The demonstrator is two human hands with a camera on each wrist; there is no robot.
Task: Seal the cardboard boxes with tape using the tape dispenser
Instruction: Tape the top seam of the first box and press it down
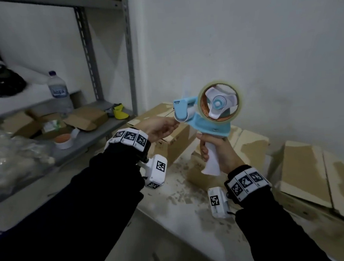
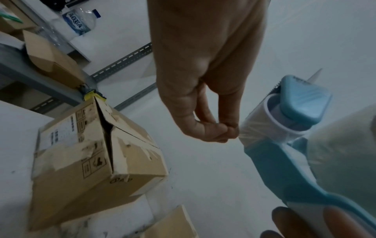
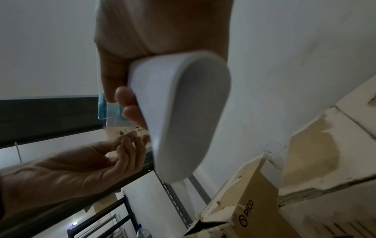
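My right hand (image 1: 216,151) grips the white handle (image 3: 183,112) of a light-blue tape dispenser (image 1: 205,115), held upright in the air above the boxes. A roll of clear tape (image 1: 219,103) sits on its hub. My left hand (image 1: 160,127) reaches to the white roller at the dispenser's front, and its thumb and forefinger (image 2: 225,132) pinch the loose tape end (image 2: 252,133) there. Below stand worn cardboard boxes: one (image 2: 95,154) with its top flaps split open, behind the left hand, and another (image 1: 248,143) under the dispenser.
More scuffed cardboard boxes (image 1: 318,176) line the wall at right on a white table (image 1: 193,207) strewn with paper bits. A metal shelf (image 1: 95,134) at left holds open boxes, a tape roll (image 1: 64,141) and a water bottle (image 1: 58,87).
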